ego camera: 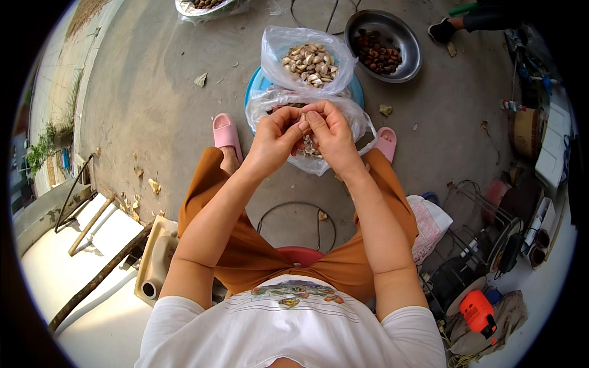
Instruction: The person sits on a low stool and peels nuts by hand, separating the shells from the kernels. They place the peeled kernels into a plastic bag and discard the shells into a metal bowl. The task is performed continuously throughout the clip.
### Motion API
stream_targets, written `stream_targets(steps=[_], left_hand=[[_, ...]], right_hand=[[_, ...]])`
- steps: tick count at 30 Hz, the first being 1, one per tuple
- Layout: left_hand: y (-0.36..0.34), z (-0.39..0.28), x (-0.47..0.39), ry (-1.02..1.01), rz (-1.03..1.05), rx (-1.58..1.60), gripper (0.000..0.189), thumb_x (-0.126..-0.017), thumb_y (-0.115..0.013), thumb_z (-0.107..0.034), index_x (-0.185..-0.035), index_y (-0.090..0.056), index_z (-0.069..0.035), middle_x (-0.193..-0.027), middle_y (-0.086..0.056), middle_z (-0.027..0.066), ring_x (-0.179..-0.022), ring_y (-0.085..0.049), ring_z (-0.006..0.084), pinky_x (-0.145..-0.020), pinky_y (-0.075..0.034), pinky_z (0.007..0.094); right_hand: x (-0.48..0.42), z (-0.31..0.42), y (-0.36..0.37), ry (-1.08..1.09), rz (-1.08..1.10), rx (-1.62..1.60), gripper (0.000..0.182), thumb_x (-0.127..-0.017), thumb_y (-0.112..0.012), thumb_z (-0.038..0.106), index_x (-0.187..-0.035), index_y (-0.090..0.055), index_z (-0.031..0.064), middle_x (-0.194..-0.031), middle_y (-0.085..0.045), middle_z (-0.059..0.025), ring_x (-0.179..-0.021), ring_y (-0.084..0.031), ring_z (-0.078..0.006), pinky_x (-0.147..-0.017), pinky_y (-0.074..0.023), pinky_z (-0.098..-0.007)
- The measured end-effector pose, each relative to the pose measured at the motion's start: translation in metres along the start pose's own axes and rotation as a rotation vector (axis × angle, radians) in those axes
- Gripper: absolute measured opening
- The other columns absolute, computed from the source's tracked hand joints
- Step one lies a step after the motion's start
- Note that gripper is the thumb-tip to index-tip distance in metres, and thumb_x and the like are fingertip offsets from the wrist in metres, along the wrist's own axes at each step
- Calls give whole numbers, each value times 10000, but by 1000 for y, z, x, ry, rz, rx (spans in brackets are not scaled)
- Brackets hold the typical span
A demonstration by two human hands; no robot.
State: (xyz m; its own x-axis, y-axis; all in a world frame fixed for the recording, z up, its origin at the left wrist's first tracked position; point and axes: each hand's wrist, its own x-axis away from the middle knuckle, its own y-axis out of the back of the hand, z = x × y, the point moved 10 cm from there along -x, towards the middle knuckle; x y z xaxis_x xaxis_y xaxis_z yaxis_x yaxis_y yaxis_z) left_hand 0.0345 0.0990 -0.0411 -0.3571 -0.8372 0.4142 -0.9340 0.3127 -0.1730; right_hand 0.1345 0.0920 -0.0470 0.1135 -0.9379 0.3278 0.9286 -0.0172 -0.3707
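Observation:
My left hand and my right hand meet in front of me, their fingertips pinching a small pale garlic clove between them. Below the hands lies a clear plastic bag holding garlic skins and some darker, reddish pieces partly hidden by my fingers. Just beyond it, a second clear plastic bag is open and filled with garlic cloves. Both bags rest on a round blue support, mostly covered by them.
A metal basin with brown nuts stands beyond the bags at the right. Another bowl is at the top edge. Someone's shoe shows at upper right. Tools and a white sack lie to the right, a beige container to the left.

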Motion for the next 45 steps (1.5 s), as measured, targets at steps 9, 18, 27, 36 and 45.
stream_targets(steps=[9, 18, 27, 36, 45], left_hand=[[3, -8, 1, -59, -67, -30, 222, -962, -547, -174, -1043, -606, 24, -771, -599, 1, -597, -522, 65, -533, -421, 199], [10, -11, -2, -155, -140, 83, 274, -930, -592, -186, -1131, -642, -6, -1135, -579, 32, -919, -560, 119, -820, -454, 279], [11, -7, -3, -40, -57, 123, 259, -902, -628, -144, -1098, -651, 24, -917, -676, 46, -860, -598, 103, -792, -476, 270], [8, -34, 6, -270, -117, -412, 166, -875, -581, -50, -985, -650, 52, -762, -660, 98, -666, -596, 107, -604, -477, 262], [-6, -61, 18, -544, -141, -837, 115, -790, -583, 0, -900, -614, 9, -786, -639, 166, -723, -625, 350, -619, -493, 404]], right_hand=[[0, -9, -5, -143, 14, -282, 161, -977, -522, 227, -1007, -535, 69, -736, -526, 26, -549, -448, -16, -437, -343, -164], [3, -14, -11, -202, 32, -259, 274, -921, -614, 341, -933, -570, 71, -767, -572, 18, -585, -489, -24, -468, -361, -156], [2, -9, -4, -146, 44, -16, 378, -940, -562, 414, -854, -604, 48, -692, -536, 26, -536, -430, -19, -463, -331, -172], [-4, -6, 6, -38, -4, 221, 426, -950, -551, 379, -734, -586, 14, -616, -534, 7, -545, -449, -60, -482, -365, -235], [-1, 9, 3, 88, -31, 540, 433, -941, -563, 350, -709, -537, -15, -563, -529, -59, -522, -471, -120, -491, -393, -312]])
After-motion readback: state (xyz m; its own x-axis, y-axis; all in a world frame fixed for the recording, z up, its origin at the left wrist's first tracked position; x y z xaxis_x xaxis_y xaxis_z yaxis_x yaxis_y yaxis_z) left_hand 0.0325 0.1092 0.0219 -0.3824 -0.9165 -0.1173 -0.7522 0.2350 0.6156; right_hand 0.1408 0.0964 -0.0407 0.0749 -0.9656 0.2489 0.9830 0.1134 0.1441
